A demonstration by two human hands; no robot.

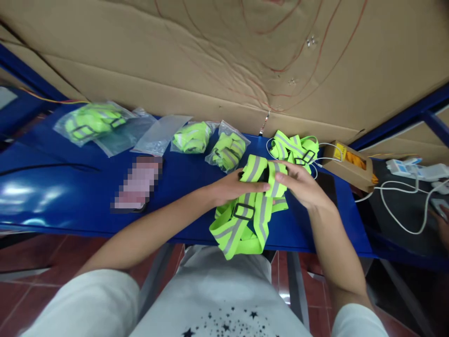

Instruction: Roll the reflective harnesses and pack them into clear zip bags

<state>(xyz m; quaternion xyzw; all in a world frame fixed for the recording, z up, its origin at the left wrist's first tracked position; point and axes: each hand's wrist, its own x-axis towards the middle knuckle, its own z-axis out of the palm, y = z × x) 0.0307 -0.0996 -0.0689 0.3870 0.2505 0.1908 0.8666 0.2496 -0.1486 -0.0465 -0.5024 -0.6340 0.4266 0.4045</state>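
Between my two hands is a neon yellow reflective strap harness [261, 210] with grey stripes and a black slider buckle. My left hand [236, 187] grips its folded upper part from the left, thumb lying across the straps. From the right, my right hand [298, 182] pinches a folded loop of the same strap. The lower loops hang down over the table's front edge. Just behind my right hand lies another loose reflective harness [293, 147]. Nearest beyond my left hand sits a clear bag with a folded harness [228, 150] in it.
More bagged harnesses [94, 122] and clear plastic bags [159, 135] lie along the back of the blue table [189, 187]. A blurred-out phone [138, 185] is at left. At right stand an open cardboard box [351, 164], white cables [396, 220] and a power strip [417, 168]. Cardboard [140, 56] walls the back.
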